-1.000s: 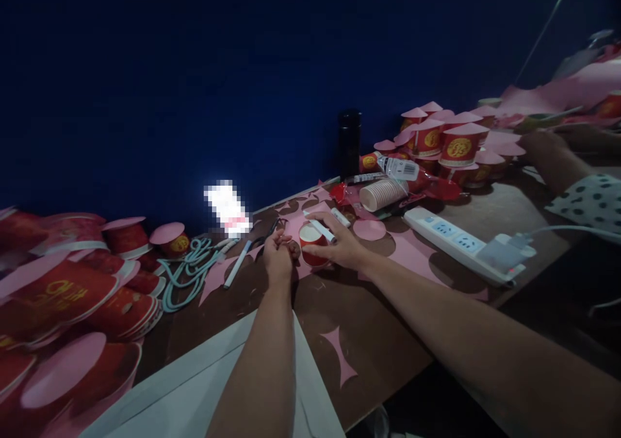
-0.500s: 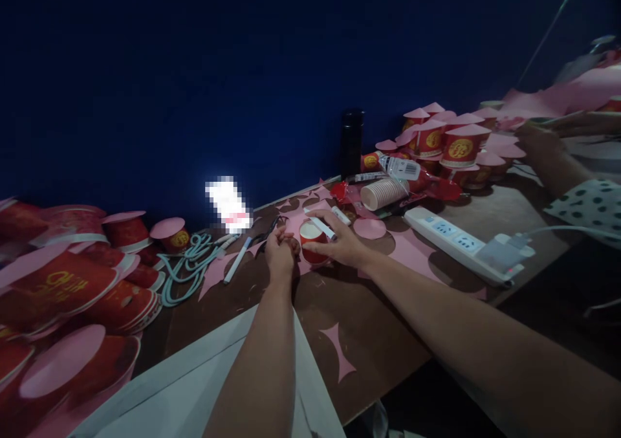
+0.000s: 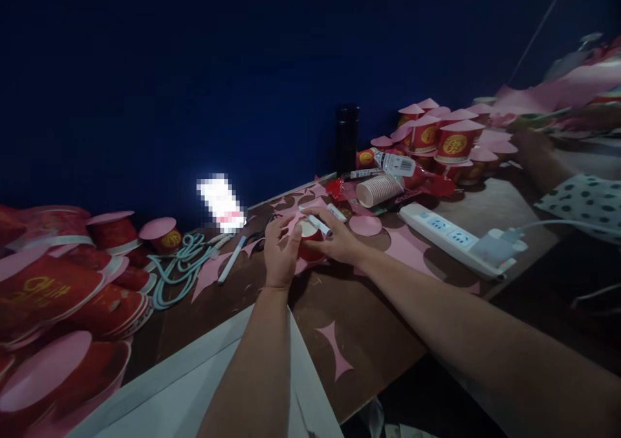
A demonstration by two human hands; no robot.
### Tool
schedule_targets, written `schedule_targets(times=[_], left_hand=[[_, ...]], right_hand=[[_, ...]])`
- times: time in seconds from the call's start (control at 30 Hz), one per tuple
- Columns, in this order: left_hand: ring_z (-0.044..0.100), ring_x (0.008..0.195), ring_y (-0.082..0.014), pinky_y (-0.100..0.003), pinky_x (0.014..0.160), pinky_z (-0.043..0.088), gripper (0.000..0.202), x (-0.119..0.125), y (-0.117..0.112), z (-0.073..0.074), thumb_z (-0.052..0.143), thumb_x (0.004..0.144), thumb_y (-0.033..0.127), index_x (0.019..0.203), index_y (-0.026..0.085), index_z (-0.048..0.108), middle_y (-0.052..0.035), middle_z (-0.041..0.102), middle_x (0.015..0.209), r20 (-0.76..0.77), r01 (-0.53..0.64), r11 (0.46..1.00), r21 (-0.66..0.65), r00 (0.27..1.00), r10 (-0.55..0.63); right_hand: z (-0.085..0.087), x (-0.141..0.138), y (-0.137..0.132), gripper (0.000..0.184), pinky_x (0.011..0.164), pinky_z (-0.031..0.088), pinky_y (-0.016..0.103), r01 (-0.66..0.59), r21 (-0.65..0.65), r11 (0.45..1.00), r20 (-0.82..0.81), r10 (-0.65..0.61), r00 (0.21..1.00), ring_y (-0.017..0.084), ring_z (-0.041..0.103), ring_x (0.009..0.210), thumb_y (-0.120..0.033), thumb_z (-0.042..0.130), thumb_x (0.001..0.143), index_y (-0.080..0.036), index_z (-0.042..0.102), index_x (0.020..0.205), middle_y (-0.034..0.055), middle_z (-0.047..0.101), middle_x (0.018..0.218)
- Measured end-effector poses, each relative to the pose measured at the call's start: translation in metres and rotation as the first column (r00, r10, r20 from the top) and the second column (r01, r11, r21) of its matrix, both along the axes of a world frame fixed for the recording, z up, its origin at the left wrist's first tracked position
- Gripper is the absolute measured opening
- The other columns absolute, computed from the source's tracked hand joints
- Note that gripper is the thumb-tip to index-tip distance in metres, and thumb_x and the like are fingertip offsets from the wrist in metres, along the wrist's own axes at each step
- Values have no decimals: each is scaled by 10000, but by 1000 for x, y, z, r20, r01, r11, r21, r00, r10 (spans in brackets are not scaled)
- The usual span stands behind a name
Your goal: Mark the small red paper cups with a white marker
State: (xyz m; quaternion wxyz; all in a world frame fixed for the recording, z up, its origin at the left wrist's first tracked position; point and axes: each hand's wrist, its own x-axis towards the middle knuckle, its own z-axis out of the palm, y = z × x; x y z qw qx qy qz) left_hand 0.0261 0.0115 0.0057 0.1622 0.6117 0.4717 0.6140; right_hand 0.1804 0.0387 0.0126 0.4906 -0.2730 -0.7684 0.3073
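Observation:
A small red paper cup (image 3: 310, 250) stands mouth up on the table, among pink paper scraps. My right hand (image 3: 339, 240) curls round its right side, thumb at the front, and also keeps a white marker-like pen (image 3: 317, 223) with a dark end under its fingers, across the rim. On the cup's left side, my left hand (image 3: 282, 250) is bent with thumb and fingers against the cup; its far fingertips are partly hidden. Another white pen (image 3: 231, 260) with a blue end lies left of my left hand.
Red cups with pink paper discs (image 3: 456, 140) are piled at the back right, larger red tubs (image 3: 53, 289) at the left. Nearby are a power strip (image 3: 451, 237), stacked cups (image 3: 378, 191), a black bottle (image 3: 347, 137) and a coiled cable (image 3: 182, 270). Another person's sleeve (image 3: 577, 202) shows at right.
My left hand has come up and right from beside the cup to its left side, its fingers unfolding. My right hand stays on the cup with the pen. The view has shifted slightly.

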Motion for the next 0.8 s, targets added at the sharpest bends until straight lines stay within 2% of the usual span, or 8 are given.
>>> schedule_targets(times=[0.1,0.33,0.43,0.53,0.63,0.7,0.77,0.8], left_hand=[[538,1064,-203,-380,946,412,271,4,-1,1,620,786,363,1013,218,649,-71,593,1093,-131,64,997,38,990,-58],[539,1070,-196,-389,1000,374,164,7,1,0,637,772,350,858,228,704,-59,590,1073,-168,42,999,12,985,-40],[539,1070,-194,-385,996,379,162,7,1,-1,637,773,346,863,231,707,-59,590,1077,-169,46,999,3,985,-45],[540,1071,-195,-385,991,384,164,6,0,-1,639,772,349,865,234,711,-61,587,1086,-159,41,999,-20,986,-44],[546,1065,-196,-382,984,390,163,6,1,-2,638,771,353,854,235,713,-62,589,1089,-151,43,999,-33,987,-47],[547,1059,-195,-381,985,388,156,6,1,-2,638,772,347,851,236,714,-60,598,1082,-157,42,999,-22,987,-45],[544,1058,-193,-380,988,383,148,6,1,-2,639,772,339,850,239,716,-57,609,1072,-164,41,999,-6,986,-41],[543,1058,-193,-381,990,381,145,6,1,-1,639,771,336,848,241,716,-55,614,1068,-165,42,999,0,985,-41]], right_hand=[[-2,-1,1,566,1009,388,350,-29,12,1000,-32,30,999,203,504,1151,-296,698,726,-216,459,1233,67,537,1233],[-7,-1,6,568,997,411,355,-43,-12,999,-13,43,999,197,522,1139,-253,667,730,-224,440,1250,63,534,1230],[-1,8,7,634,1007,406,369,-54,-25,998,12,54,998,211,505,1172,-270,697,704,-222,426,1275,81,505,1281],[11,24,8,690,982,432,362,-81,-137,987,11,83,996,217,479,1210,-305,739,670,-251,428,1284,72,480,1323],[20,38,11,596,868,500,340,-50,-305,951,-98,21,995,192,559,1095,-367,700,721,-280,452,1256,59,554,1257],[21,43,17,438,740,522,300,38,-409,912,-162,-113,980,161,621,913,-412,589,810,-241,496,1203,71,640,1103],[16,44,25,363,618,497,255,157,-477,865,-142,-252,957,141,626,741,-433,523,843,-175,564,1096,85,682,910],[13,44,28,361,571,476,245,203,-489,848,-90,-281,956,133,609,664,-451,512,844,-152,594,1027,87,683,836]])
